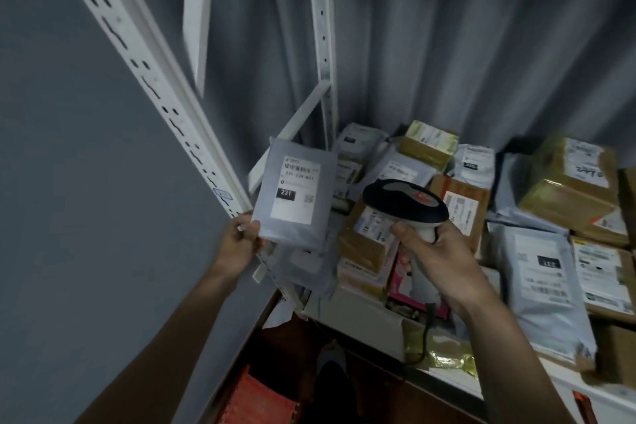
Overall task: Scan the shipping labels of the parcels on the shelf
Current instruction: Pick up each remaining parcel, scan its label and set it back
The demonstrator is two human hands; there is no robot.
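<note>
Fingers of our left hand (pixel 241 239) are pinching the grey parcel (pixel 295 191) by its corner at nine o'clock of the scanner (pixel 406 203), which our right hand (pixel 437 253) is gripping (handle wrapped); we are risking a misread, since the soft bag could sag.

One handheld scanner (pixel 406 200); one grey mailer bag (pixel 296 193) held up, bearing one white shipping label (pixel 296 190); two hands — left hand (pixel 241 241), right hand (pixel 437 258); the parcels on the shelf (pixel 361 306) — too overlapped and blurred to count exactly, well over ten.
</note>
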